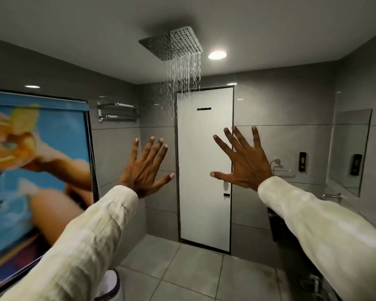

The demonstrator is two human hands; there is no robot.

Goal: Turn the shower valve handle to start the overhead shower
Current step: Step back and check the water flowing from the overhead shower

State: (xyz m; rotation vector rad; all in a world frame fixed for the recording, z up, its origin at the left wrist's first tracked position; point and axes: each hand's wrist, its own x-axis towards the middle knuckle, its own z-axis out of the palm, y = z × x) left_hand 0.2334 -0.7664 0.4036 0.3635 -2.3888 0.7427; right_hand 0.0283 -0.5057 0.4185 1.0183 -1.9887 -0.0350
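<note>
Overhead shower head (173,42) is on the ceiling, top centre, w/ water falling from it in thin streams in front of the white door (205,166). Judging by that, the task looks basically done. Valve handle isn't in view, can't say where it sits or its angle.

Left hand (144,170) and right hand (241,162) both raised at chest height, palms facing away, fingers spread wide, holding nothing, touching nothing. Well apart from each other, door between them in view.

Step in hand, imo: confirm flow. Streams seem to come mostly from the right part of the head, so prob partial flow. If fuller spray is wanted, go back to the handle, turn in small increments, recheck the head each time. Floor tiles (195,270) likely getting wet, so watch footing.
</note>
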